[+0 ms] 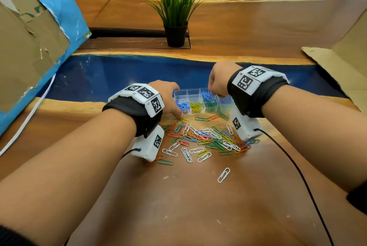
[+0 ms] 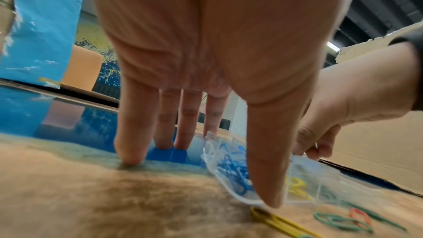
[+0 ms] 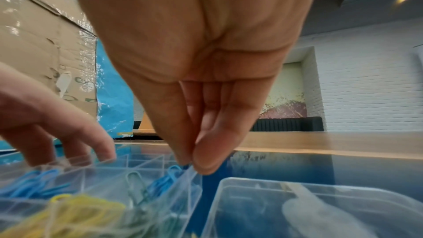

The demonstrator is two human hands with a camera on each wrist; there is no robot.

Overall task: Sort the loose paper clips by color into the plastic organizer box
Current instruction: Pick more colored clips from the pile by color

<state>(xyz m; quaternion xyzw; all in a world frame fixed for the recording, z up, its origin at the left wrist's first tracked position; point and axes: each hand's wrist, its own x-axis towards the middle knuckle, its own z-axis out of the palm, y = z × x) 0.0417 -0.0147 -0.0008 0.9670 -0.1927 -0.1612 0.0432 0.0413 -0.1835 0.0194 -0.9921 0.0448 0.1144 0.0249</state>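
right hand [image 3: 194,160] pinching a blue clip [image 3: 186,166] over organizer box [image 1: 195,92], frame centre | I'd release low, inside the blue compartment | left hand [image 1: 168,97] open, thumb touching yellow clip [image 2: 274,221] on counter [image 1: 198,206]

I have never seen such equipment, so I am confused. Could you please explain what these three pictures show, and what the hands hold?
No machine here: a person wears cameras. One picture looks down from the head; the other two look along each wrist toward the fingers. On the wooden table lie loose paper clips in many colours, beside a clear organizer box already holding blue, yellow and green clips. The left hand has straight fingers, its thumb tip by a yellow clip, gripping nothing. The right hand pinches something blue, probably a clip, over a compartment of blue clips.
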